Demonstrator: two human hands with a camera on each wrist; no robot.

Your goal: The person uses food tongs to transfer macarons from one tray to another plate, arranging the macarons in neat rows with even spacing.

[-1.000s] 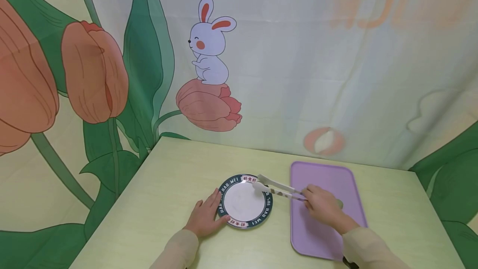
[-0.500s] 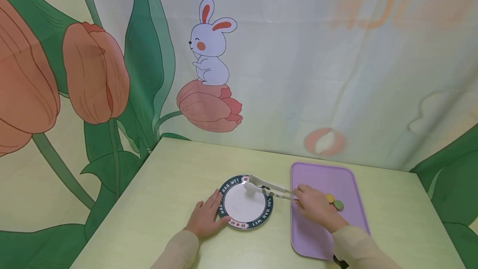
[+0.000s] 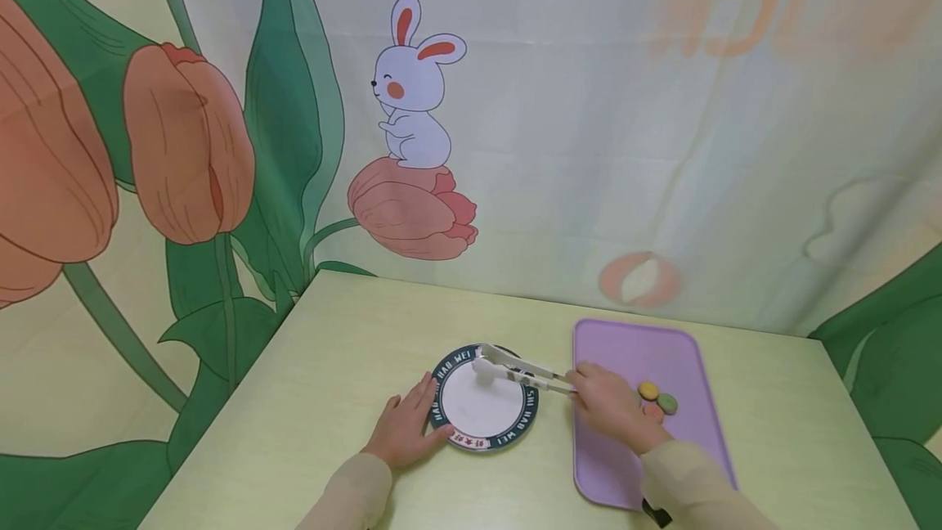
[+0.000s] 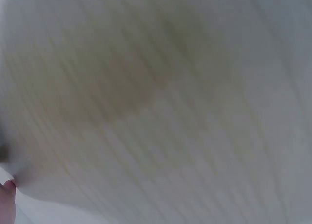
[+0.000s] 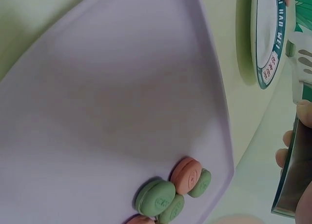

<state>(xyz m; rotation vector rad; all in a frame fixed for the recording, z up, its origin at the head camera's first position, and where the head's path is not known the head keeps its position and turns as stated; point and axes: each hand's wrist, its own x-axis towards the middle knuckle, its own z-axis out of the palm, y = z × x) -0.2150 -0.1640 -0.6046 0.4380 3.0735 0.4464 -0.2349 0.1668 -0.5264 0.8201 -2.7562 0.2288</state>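
Flat on the table, a white plate point(image 3: 478, 414) has a dark teal, lettered rim. My left hand point(image 3: 403, 429) rests at its left edge, fingers fairly straight and fingertips on the rim. My right hand point(image 3: 605, 406) grips a pair of tongs point(image 3: 517, 377), whose pale, spotted tips reach left over the plate's upper part. In the right wrist view, a small green patch point(image 5: 290, 49) shows at the tip of the tongs; I cannot tell whether it is something held. The left wrist view is mostly blurred pale fabric, with a fingertip point(image 4: 7, 199) at the lower left.
A purple tray point(image 3: 625, 338) lies right of the plate, beneath my right forearm. On it sit several macarons, among them a yellow one point(image 3: 648, 390), a green one point(image 3: 667, 403) and a pink one point(image 3: 652, 412). A printed curtain point(image 3: 545, 186) hangs behind the table.
My right hand has moved left with the tongs, bringing their tips further over the plate. The macarons on the tray have come into sight from behind it. My left hand has stayed put.
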